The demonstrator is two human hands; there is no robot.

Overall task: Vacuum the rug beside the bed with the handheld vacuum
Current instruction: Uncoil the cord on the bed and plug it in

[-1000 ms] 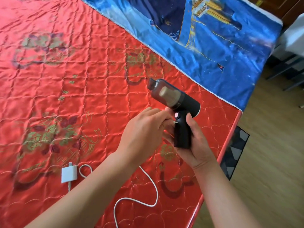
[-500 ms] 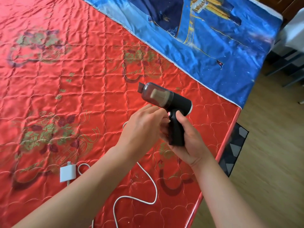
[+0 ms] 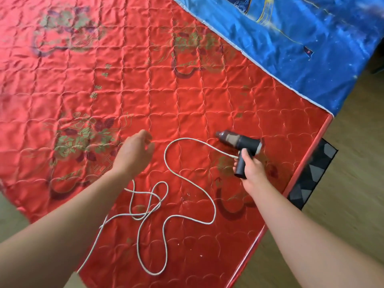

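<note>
Head cam: right grip [image 3: 250, 166] wraps vacuum [image 3: 247, 142] handle, dust cup [image 3: 221, 135] w/ beige filter [image 3: 230, 139]; left grip [image 3: 134, 151] loose.

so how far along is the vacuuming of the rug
Done: the handheld vacuum is picked up, gripped by the right hand. In hand: the white cable ends at its handle; whether it is plugged in I cannot tell. The left hand hovers open. Left: all the vacuuming, since the vacuum is over the bed, not the rug.
</note>
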